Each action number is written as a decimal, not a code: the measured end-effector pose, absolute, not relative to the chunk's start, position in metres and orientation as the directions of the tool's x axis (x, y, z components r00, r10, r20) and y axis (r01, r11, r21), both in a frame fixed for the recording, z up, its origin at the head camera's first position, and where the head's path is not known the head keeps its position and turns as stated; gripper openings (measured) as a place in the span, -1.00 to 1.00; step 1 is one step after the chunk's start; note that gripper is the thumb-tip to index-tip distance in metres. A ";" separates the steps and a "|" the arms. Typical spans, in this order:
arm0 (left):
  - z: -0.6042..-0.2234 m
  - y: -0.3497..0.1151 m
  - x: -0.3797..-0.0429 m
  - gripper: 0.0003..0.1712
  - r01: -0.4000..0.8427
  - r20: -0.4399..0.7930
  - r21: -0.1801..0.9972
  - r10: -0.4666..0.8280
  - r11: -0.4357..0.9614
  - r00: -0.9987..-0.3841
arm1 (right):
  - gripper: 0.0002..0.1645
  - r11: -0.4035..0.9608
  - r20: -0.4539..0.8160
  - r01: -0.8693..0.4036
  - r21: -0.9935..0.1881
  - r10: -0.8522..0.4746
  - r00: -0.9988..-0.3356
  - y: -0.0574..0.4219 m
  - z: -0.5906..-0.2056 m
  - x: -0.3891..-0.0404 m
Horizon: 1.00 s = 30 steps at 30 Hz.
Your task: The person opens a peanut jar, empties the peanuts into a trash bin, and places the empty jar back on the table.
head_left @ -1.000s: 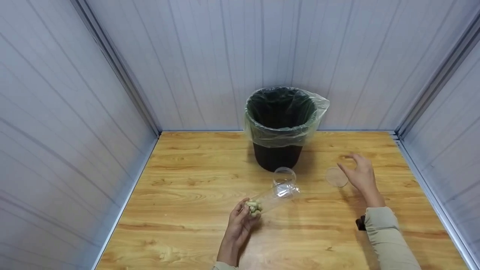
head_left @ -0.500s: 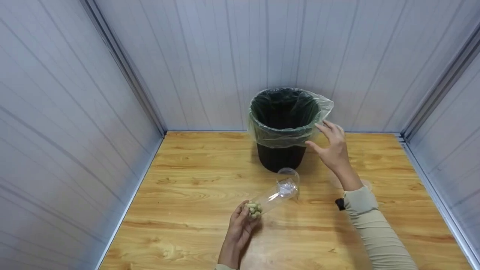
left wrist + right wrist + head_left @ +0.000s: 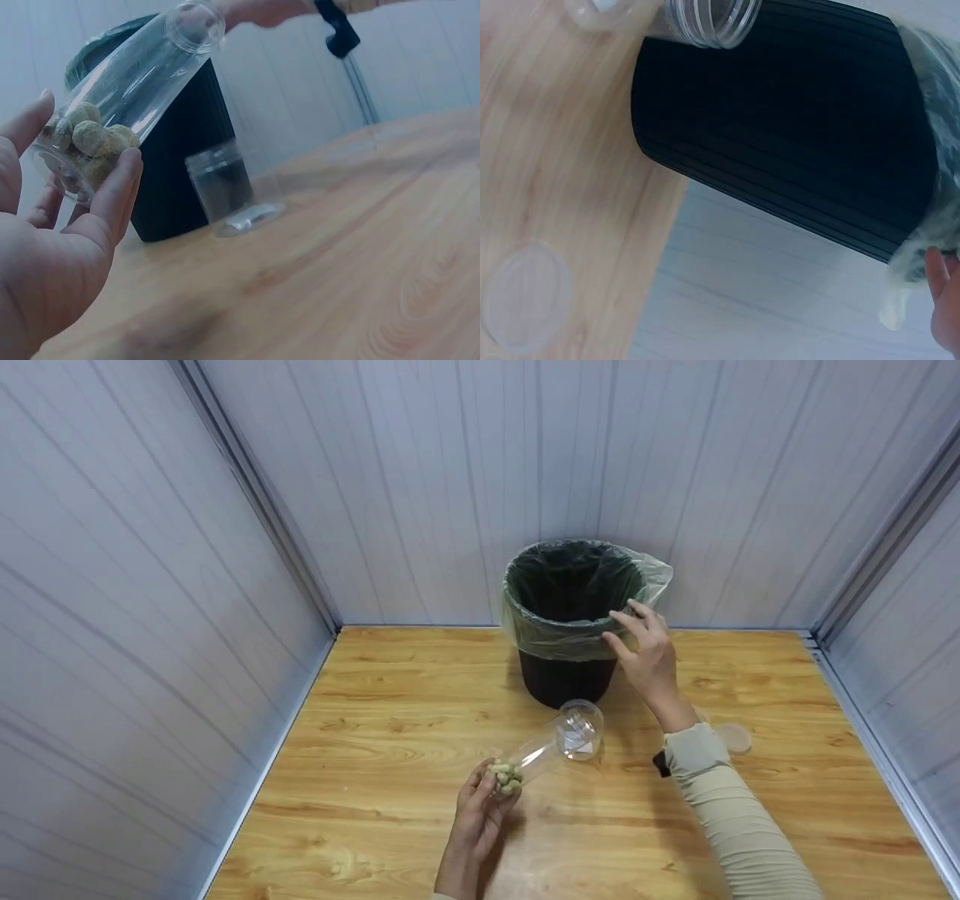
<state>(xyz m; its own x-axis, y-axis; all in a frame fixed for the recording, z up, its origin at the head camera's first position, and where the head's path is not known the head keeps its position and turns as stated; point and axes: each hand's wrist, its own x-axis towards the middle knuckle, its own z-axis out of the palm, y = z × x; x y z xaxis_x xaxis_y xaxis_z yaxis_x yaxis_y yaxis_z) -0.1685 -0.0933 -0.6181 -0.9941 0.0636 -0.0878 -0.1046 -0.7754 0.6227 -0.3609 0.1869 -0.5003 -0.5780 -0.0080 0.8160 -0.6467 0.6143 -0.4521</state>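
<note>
My left hand [image 3: 480, 810] grips the bottom end of a clear plastic jar [image 3: 142, 71], tilted with its mouth up and to the right. Peanuts [image 3: 506, 777] lie gathered at the jar's lower end, beside my fingers. A second clear jar [image 3: 221, 184] stands on the wooden surface past the held jar's mouth; the two overlap in the head view. My right hand [image 3: 646, 656] is at the right front rim of a black bin [image 3: 566, 679], thumb and fingers apart. Its fingertips are right at the bin's translucent liner [image 3: 559, 641], with no object visible between them.
A round clear lid [image 3: 733, 737] lies on the wooden surface [image 3: 390, 750], right of my right forearm. Pale panel walls [image 3: 420, 495] stand behind the bin and on both sides. The liner sticks out loosely at the bin's right.
My right hand has moved from beside the lid, up and left to the bin's rim. My left hand keeps holding the jar with the peanuts in nearly the same place.
</note>
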 end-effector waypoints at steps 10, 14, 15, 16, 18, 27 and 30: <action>-0.572 -0.092 -0.174 -0.79 -0.002 -0.066 0.638 -0.052 -0.770 -0.996 | -0.65 0.579 0.870 -0.678 -0.453 0.120 -0.479 0.193 -0.517 -0.367; -0.545 -0.088 -0.181 -0.75 0.037 -0.075 0.639 -0.110 -0.769 -0.991 | -0.64 0.583 0.870 -0.677 -0.449 0.114 -0.480 0.194 -0.521 -0.366; -0.537 -0.087 -0.184 -0.72 0.050 -0.074 0.643 -0.127 -0.764 -0.989 | -0.64 0.585 0.869 -0.674 -0.450 0.114 -0.482 0.194 -0.521 -0.365; -0.529 -0.086 -0.187 -0.68 0.066 -0.069 0.649 -0.145 -0.758 -0.987 | -0.64 0.588 0.868 -0.672 -0.450 0.110 -0.485 0.194 -0.521 -0.365; -0.513 -0.085 -0.196 -0.64 0.098 -0.060 0.661 -0.183 -0.744 -0.981 | -0.63 0.592 0.866 -0.668 -0.450 0.109 -0.487 0.192 -0.520 -0.366; -0.456 -0.085 -0.234 -0.62 0.227 0.003 0.722 -0.325 -0.654 -0.946 | -0.64 0.586 0.876 -0.682 -0.438 0.106 -0.471 0.181 -0.508 -0.372; -0.449 -0.085 -0.240 -0.60 0.255 0.019 0.736 -0.358 -0.627 -0.934 | -0.64 0.590 0.876 -0.679 -0.438 0.109 -0.470 0.181 -0.510 -0.371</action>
